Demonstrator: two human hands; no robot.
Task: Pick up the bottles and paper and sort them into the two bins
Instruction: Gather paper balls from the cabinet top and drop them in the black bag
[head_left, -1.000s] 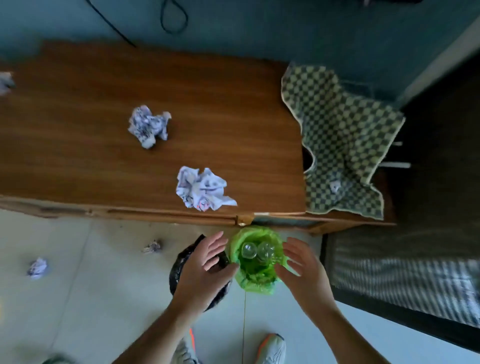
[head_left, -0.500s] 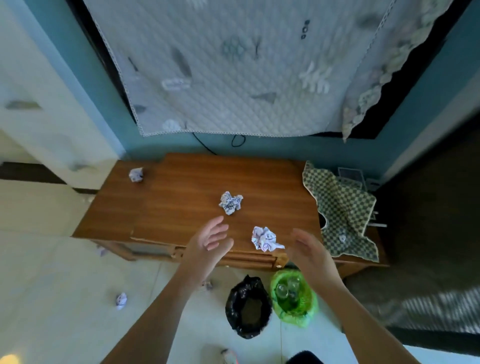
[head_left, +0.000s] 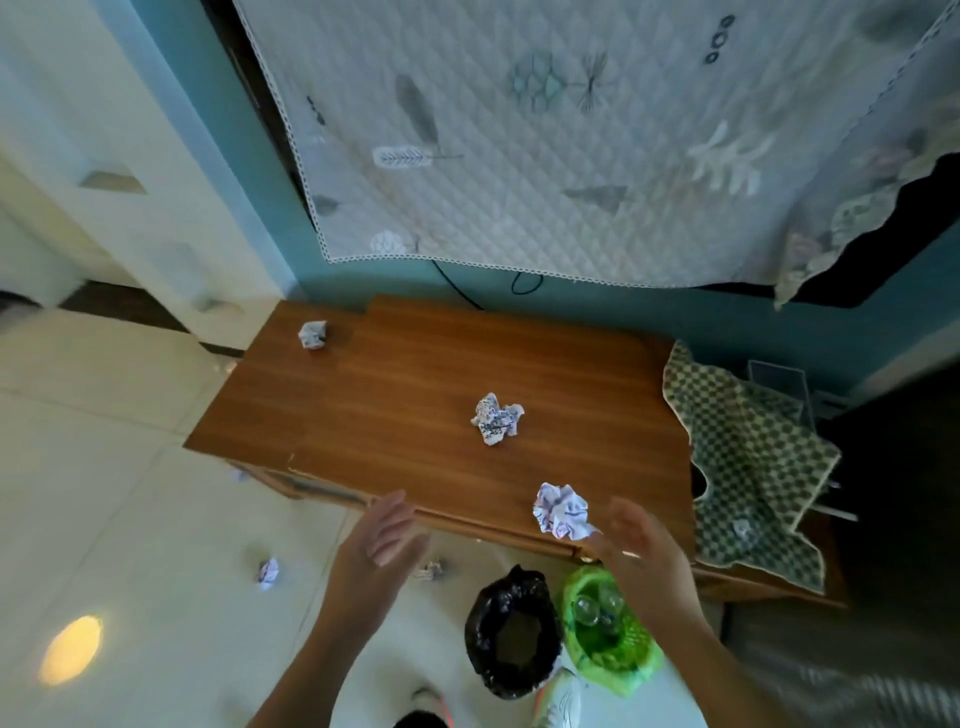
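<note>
The fingers (head_left: 387, 525) of the left hand (head_left: 376, 551) are spreading loosely apart near the lower middle of the frame, gripping nothing and touching nothing, hanging over the front edge of the wooden table (head_left: 415, 395). To the right, the fingers of the right hand (head_left: 631, 540) are also lying open and empty, just beside a crumpled paper (head_left: 563, 512) at the table's front edge; contact cannot be told. Two more paper balls are sitting on the table, one at its upper left corner (head_left: 313, 334) and one in the middle (head_left: 496, 418). Another paper ball (head_left: 267, 571) is lying on the floor at lower left. At the bottom, a black bin (head_left: 511, 639) is standing touching a green bin (head_left: 610, 644) holding clear bottles (head_left: 597, 608). Compared with half a second ago, both hands are sitting slightly higher and the table is looming larger.
</note>
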